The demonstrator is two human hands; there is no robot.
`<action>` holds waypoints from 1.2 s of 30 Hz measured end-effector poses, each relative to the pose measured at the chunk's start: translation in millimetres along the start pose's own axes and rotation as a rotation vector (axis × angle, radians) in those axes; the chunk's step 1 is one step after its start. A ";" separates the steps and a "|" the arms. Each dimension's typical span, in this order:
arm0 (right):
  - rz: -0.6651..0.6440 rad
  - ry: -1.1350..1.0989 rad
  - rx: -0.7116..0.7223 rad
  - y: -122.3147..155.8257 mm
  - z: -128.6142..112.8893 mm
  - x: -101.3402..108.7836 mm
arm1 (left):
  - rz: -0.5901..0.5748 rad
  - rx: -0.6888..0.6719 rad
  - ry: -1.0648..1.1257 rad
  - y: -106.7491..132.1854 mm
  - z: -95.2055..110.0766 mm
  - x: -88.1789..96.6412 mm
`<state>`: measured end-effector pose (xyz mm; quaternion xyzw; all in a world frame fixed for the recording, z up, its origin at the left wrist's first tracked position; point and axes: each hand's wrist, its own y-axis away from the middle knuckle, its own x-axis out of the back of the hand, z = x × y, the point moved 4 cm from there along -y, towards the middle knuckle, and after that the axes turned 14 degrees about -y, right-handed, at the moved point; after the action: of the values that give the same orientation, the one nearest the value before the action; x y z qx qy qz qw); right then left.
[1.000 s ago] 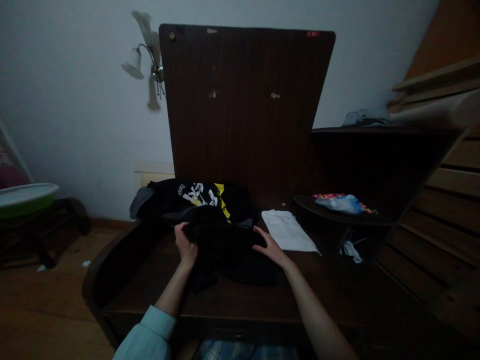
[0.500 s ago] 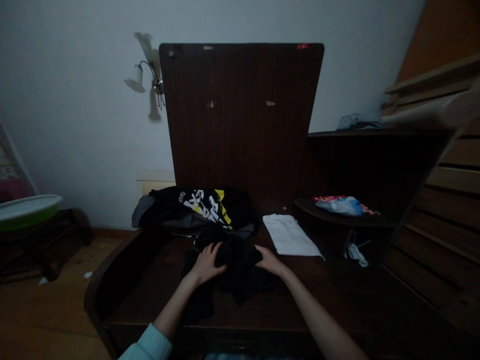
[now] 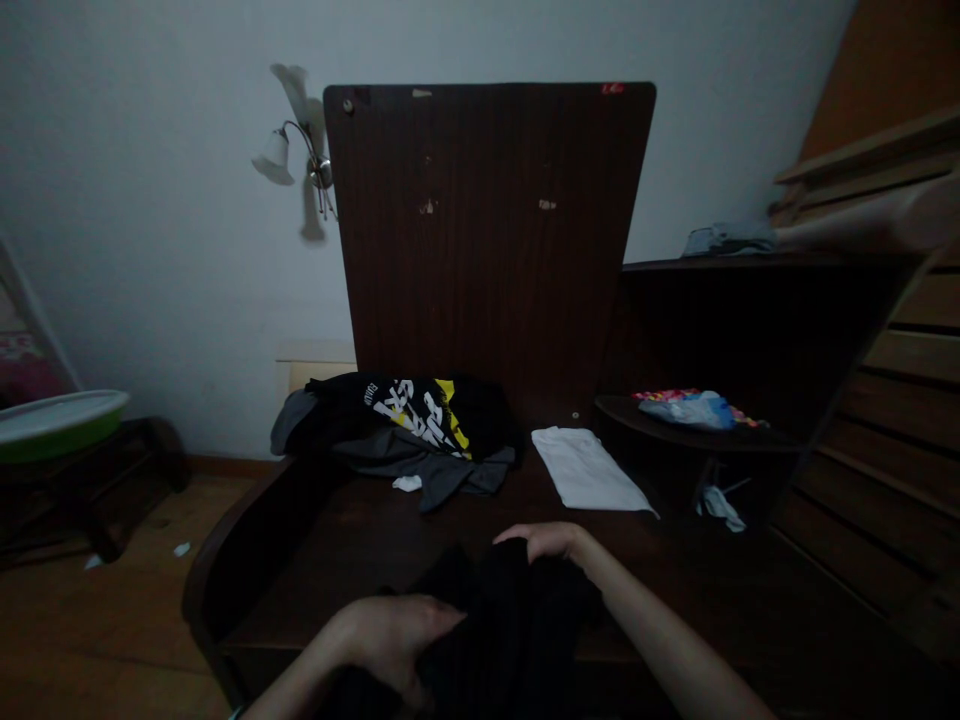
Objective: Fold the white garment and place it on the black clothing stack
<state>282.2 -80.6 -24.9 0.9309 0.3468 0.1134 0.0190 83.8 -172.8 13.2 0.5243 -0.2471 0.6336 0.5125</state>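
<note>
A crumpled black garment [image 3: 495, 640] is bunched at the front of the dark wooden dresser top [image 3: 330, 570]; its exact kind I cannot make out. From the left, my left hand [image 3: 401, 635] grips it, thumb stretched over the cloth and fingers partly hidden. My right hand [image 3: 546, 540] is closed on its upper right part, fingers curled into the fabric. Behind, a pile of black and grey clothes [image 3: 360, 425] with white and yellow print lies against the upright panel [image 3: 487, 250]. A folded white cloth [image 3: 589, 470] rests to the right.
A small white scrap [image 3: 407, 483] lies before the pile. Side shelves [image 3: 705, 440] at right hold a plastic bag [image 3: 686, 408]. A wall lamp [image 3: 277, 155] hangs at left, above a stool with a green basin [image 3: 64, 430]. A raised curved edge [image 3: 225, 560] bounds the dresser's left.
Both hands have drawn the black garment toward me, away from the clothes pile. The grey cloth and white scrap behind it now show. The view has shifted slightly.
</note>
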 end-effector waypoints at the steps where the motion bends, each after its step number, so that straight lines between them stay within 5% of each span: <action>1: -0.033 -0.015 0.004 -4.1 -9.6 0.1 | 0.034 0.040 -0.055 3.7 -7.3 14.4; 3: 0.054 -0.076 0.113 -14.0 -35.5 12.7 | 0.331 0.239 -0.223 13.3 -31.6 57.7; 6: 0.557 -0.127 0.431 -21.9 -72.4 59.4 | 1.034 0.741 -0.507 43.1 -74.1 122.2; 8: 0.805 -0.077 0.486 -23.6 -79.5 87.8 | 1.254 0.916 -0.605 53.1 -97.4 137.9; 10: 0.917 0.024 0.418 -24.2 -72.8 107.5 | 1.230 1.001 -0.621 49.6 -119.2 134.4; 14: 0.974 0.327 0.170 -13.7 -35.5 120.6 | 0.965 0.956 -0.590 19.2 -144.2 93.7; 18: 1.103 0.555 -0.175 5.9 10.3 118.3 | 0.824 0.933 -0.491 -11.9 -150.1 55.5; 21: 1.132 0.618 -0.313 11.2 36.1 113.8 | 0.819 0.842 -0.426 -33.1 -143.7 45.8; 28: 1.306 0.521 -0.064 12.3 51.1 114.2 | 0.817 0.509 -0.234 -82.8 -116.6 43.5; 33: 1.407 0.271 0.013 28.0 63.9 133.0 | 0.729 0.486 -0.143 -99.7 -118.5 28.6; 36: 1.328 0.220 0.092 35.9 68.7 145.9 | 0.713 0.489 -0.164 -100.3 -119.9 24.6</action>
<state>427.7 -10.1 -58.8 0.9294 -0.2949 0.1803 -0.1297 127.4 -25.9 -26.0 0.5605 -0.2952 0.7671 0.1014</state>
